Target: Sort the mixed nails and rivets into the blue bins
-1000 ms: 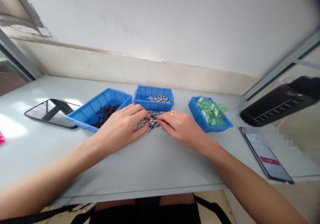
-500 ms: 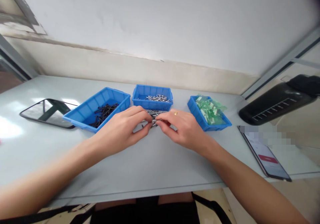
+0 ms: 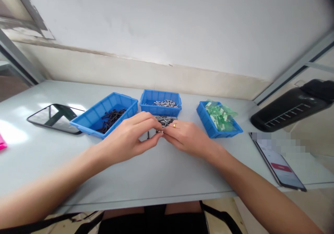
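My left hand (image 3: 135, 133) and my right hand (image 3: 186, 135) meet over the table, fingertips almost touching. Both are closed in a pinch around a small silvery metal piece (image 3: 159, 131), mostly hidden by the fingers. A short dark rod, like a screw (image 3: 148, 135), shows in the gap between my left thumb and fingers; whether it is held I cannot tell. Just behind the fingertips lies a pile of silvery and dark screws (image 3: 165, 119), partly covered by my hands. A gold ring is on a right finger.
Blue bins hold black screws (image 3: 112, 118), silvery screws (image 3: 168, 103) and green plastic packets (image 3: 220, 115). A black-framed mirror-like panel (image 3: 41, 118) lies at left. To the right are a dark bottle (image 3: 284, 109) and a phone (image 3: 278, 164) by the table's front edge.
My right fingers have drawn together and closed in against the left fingertips. The dark rod shows more clearly below my left fingers. The whole view has shifted slightly.
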